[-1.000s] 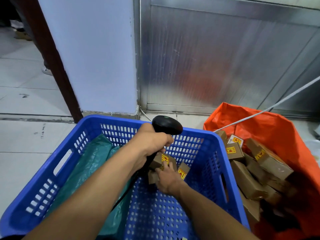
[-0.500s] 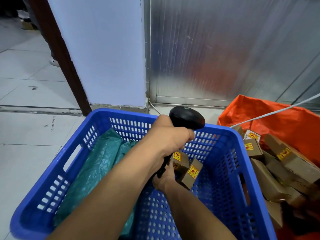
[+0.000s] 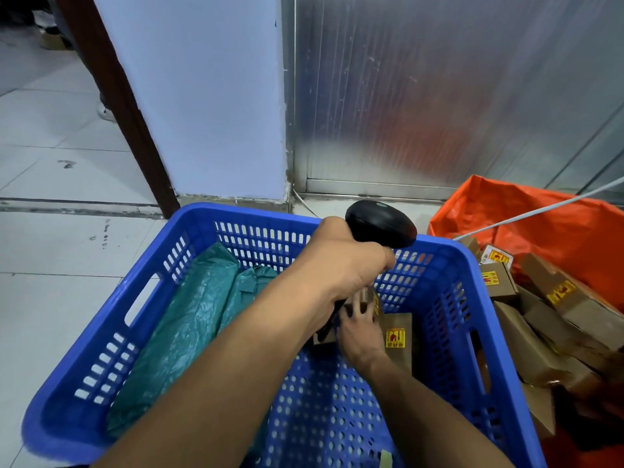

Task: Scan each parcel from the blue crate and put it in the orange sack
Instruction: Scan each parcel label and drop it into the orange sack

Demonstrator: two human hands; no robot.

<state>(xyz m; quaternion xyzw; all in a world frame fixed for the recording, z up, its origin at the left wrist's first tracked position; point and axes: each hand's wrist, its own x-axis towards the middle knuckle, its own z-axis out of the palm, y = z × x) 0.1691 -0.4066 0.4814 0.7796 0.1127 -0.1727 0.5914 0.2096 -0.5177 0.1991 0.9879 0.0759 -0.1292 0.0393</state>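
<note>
gripping the scanner (image 3: pixel 380 223), left hand (image 3: pixel 341 271) hovers in the blue crate (image 3: pixel 452 265); right hand (image 3: pixel 359 332) fingers spread on a parcel (image 3: pixel 398 336): light, stiff, fragile-labelled; grasp its edges.

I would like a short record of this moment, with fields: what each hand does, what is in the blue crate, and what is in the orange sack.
left hand: left hand grips the black scanner above the crate
right hand: right hand is on small brown parcels in the crate; the grip is partly hidden
blue crate: blue crate holds those parcels and a green plastic bag
orange sack: orange sack already holds many brown boxes
</note>
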